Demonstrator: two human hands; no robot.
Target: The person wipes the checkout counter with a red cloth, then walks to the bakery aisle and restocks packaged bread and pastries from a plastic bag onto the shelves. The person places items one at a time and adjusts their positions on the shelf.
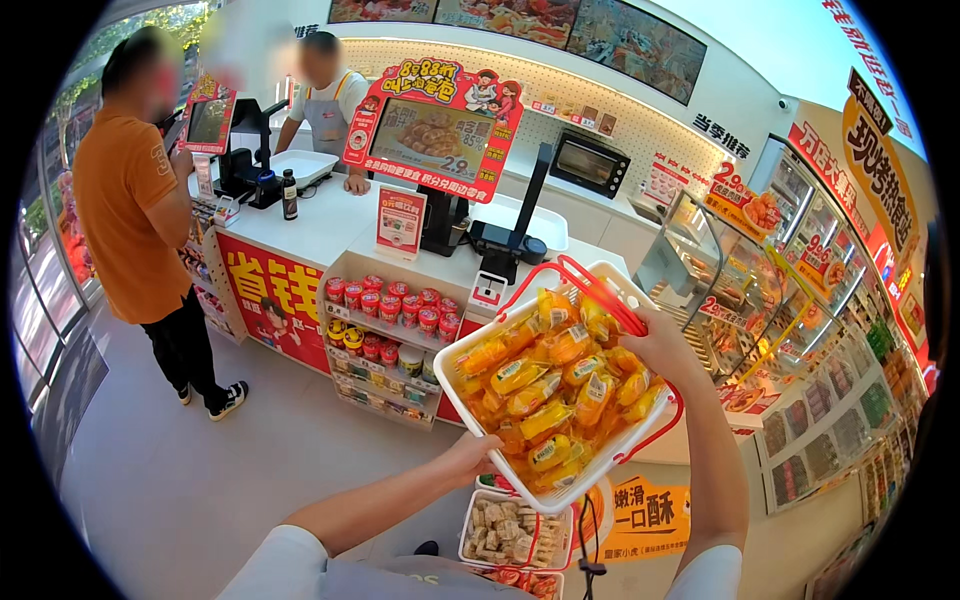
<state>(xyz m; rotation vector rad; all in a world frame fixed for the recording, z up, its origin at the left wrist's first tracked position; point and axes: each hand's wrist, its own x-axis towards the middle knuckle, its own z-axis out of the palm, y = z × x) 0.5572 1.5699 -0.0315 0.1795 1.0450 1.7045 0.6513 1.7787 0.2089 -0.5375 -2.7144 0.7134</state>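
Note:
A white plastic shopping basket (527, 487) with red handles is held up, tilted, in front of the counter. Many small wrapped snacks (549, 388) in yellow and orange packets fill it. My left hand (478, 454) grips the basket's near left rim. At the far right side, my right hand (658, 339) is closed around the red handle (616, 306) near the rim. Beneath the held basket, another white basket (466, 536) with pale wrapped pieces stands low down, with a further basket of red packets partly in view at the bottom edge.
A white checkout counter (315, 240) with screens and shelved red tubs (390, 309) runs ahead. One person (135, 195) in an orange shirt stands at left; another person (330, 112) in an apron is behind the counter. A glass hot-food case (705, 277) stands at right.

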